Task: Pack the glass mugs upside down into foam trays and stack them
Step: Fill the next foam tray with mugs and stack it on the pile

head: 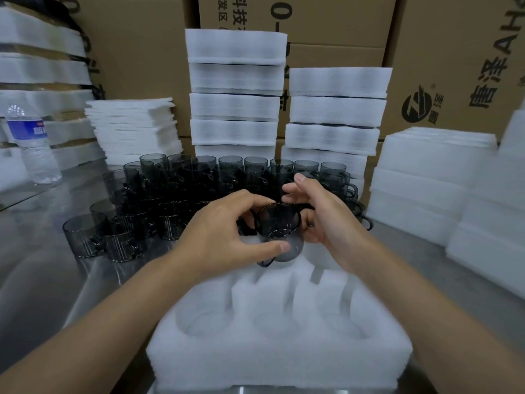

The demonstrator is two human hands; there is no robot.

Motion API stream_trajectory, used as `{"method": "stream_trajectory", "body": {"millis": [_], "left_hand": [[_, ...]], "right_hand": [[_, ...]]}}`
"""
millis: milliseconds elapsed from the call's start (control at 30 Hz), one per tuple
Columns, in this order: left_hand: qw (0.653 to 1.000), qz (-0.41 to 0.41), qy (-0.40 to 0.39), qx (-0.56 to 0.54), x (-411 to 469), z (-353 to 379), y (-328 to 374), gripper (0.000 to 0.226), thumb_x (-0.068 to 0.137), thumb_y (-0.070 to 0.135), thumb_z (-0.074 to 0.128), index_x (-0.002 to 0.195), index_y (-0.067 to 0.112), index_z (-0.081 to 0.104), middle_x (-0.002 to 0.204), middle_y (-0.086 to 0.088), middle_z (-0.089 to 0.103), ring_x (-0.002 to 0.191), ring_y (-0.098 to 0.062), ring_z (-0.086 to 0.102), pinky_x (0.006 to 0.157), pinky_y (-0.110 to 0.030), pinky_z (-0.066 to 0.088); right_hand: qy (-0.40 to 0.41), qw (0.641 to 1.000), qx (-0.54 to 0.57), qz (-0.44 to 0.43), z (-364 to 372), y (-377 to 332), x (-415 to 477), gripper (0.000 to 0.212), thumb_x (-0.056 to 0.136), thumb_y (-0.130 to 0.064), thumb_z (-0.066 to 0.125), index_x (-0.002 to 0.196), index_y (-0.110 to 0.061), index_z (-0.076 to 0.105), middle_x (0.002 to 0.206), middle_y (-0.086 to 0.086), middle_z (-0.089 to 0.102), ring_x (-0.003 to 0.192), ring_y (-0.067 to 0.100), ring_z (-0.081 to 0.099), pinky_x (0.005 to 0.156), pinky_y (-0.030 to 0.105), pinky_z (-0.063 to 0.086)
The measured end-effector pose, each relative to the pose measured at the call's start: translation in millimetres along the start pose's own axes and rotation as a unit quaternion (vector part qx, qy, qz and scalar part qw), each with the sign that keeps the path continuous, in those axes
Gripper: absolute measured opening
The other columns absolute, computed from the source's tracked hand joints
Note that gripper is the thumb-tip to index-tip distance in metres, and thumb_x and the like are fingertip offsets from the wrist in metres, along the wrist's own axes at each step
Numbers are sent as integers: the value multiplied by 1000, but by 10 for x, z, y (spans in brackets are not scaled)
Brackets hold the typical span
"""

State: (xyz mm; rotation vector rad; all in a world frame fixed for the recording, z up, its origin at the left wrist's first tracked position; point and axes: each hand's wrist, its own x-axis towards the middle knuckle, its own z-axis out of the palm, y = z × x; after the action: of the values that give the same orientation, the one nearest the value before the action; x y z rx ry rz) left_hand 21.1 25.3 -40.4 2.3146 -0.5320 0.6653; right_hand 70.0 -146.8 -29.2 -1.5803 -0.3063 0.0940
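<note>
- A white foam tray [278, 362] lies closest, on the steel table [42, 280], with its round pockets facing up.
- Over the tray's far edge, the left hand [221, 237] holds a smoky glass mug [279, 226]. The thumb is underneath and the fingers curl over the top. The mug is tilted, with its handle pointing down.
- The right hand [326, 214] sits against the mug's other side with fingers loosely spread. I can't tell whether it grips anything.
- Just behind the hands, a crowd of matching mugs [199, 183] stands on the table.
- Further back are stacks of foam trays [235, 106] in front of cardboard boxes [454, 66].
- A water bottle [31, 143] stands far left.
</note>
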Motion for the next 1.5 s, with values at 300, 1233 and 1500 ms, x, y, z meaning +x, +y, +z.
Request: {"method": "stream_trajectory", "body": {"millis": [300,1233,1500], "left_hand": [[1000,-14,-3,3,-19,-35,39,57,61,61,57,112,35,62,95,17,62,87,-5,59,79,-32,49],[990,6,-101,94,-3,-55,0,60,59,77,51,107,42,58,93,22,55,94,2,48,79,-22,42],[985,-40,-164,31,-1,-85,-57,54,55,76,63,97,43,53,97,23,54,95,3,52,79,-25,47]], "right_hand": [[-2,1000,0,-7,6,-7,-6,32,92,-52,49,101,-26,65,104,-6,63,49,6,49,45,23,34],[-7,1000,2,-9,22,-13,-18,29,93,-50,49,99,-26,65,107,-3,62,54,9,53,44,23,38],[-10,1000,1,-8,26,-18,-29,31,94,-49,48,99,-24,65,107,-2,64,55,11,54,45,23,38]]}}
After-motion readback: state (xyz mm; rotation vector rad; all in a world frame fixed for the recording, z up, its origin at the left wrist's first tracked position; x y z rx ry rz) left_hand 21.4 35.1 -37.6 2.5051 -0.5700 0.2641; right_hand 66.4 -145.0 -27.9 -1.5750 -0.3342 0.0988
